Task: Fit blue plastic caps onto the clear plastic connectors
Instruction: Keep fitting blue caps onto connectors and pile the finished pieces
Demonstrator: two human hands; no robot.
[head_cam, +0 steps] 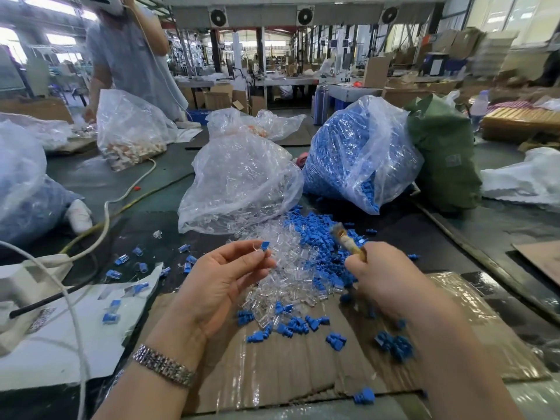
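Fingers (pixel 257 259) of the left hand (pixel 218 283) pinch one capped connector (pixel 263 248); the right hand (pixel 381 274) grips a worn stick (pixel 347 242). Big bags and a heaped counter (pixel 169 234) pile remain; few capped pieces (pixel 127 262) lie finished.

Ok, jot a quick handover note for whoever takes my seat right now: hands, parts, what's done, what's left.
Left hand: fingers pinch one clear connector with a blue cap on it.
Right hand: grips a short brownish stick tool.
Loose clear connectors and blue caps lie piled ahead, spilling from their bags.
Done: a scatter of capped pieces to the left.
Left: most of the pile and both bags.
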